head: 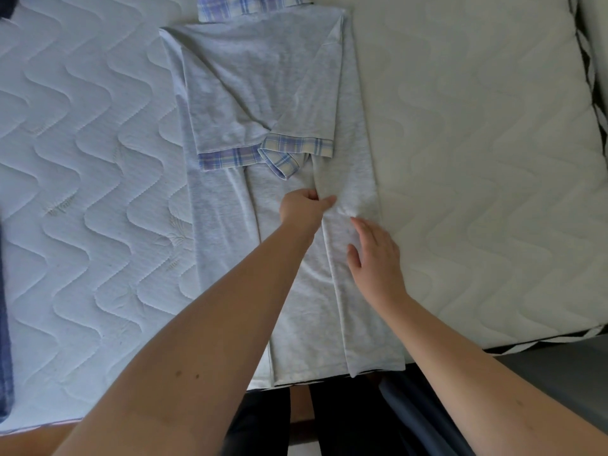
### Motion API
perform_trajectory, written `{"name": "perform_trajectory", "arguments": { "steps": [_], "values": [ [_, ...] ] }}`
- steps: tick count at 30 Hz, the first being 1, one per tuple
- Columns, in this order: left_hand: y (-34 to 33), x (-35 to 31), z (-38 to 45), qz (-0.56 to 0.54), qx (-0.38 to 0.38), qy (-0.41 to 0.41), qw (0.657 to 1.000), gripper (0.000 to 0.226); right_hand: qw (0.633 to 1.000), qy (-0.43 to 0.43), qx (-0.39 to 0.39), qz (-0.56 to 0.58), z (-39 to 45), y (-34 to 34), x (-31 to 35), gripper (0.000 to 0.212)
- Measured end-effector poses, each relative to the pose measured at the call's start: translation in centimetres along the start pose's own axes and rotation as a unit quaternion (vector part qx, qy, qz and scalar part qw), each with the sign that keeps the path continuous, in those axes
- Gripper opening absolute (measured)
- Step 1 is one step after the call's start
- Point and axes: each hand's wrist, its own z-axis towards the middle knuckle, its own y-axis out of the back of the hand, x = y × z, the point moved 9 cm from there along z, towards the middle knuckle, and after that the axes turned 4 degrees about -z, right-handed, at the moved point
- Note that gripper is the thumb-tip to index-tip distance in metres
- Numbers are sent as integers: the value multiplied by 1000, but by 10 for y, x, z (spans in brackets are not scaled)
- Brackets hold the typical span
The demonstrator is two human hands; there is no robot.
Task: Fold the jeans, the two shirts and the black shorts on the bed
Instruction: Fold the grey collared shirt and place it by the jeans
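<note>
A light grey shirt (263,103) with plaid blue cuffs and collar lies lengthwise on the white quilted bed (98,159), both sides and sleeves folded in toward its middle. My left hand (304,204) pinches a fold of the grey fabric near the shirt's centre, just below the plaid cuffs. My right hand (375,255) rests flat with fingers spread on the right folded panel. Blue denim, probably the jeans (5,340), shows at the left edge. A dark garment (6,4) peeks in at the top left corner.
The mattress edge (543,339) runs along the lower right, with grey floor beyond. My dark-trousered legs (329,422) stand at the bed's near edge below the shirt's hem. Bare quilted mattress lies on both sides of the shirt.
</note>
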Motion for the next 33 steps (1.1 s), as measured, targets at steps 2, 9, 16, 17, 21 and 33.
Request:
{"name": "perform_trajectory", "arguments": {
  "steps": [2,9,16,17,21,33],
  "values": [
    [3,14,-10,4,7,3,1000,9,998,-53,-18,20,-4,7,-13,55],
    [1,60,-53,62,47,27,997,12,941,-276,66,186,-27,1,-64,43],
    [-21,115,-109,137,154,74,976,31,907,-284,261,169,-69,-12,-74,31],
    [-21,127,-113,134,151,80,976,29,901,-288,273,174,-77,-14,-78,30],
    [-5,155,-122,129,77,63,987,16,879,-303,301,210,-111,-22,-84,30],
    [9,179,-188,350,94,-19,932,20,880,-336,216,256,-175,-24,-86,47]
  ]
}}
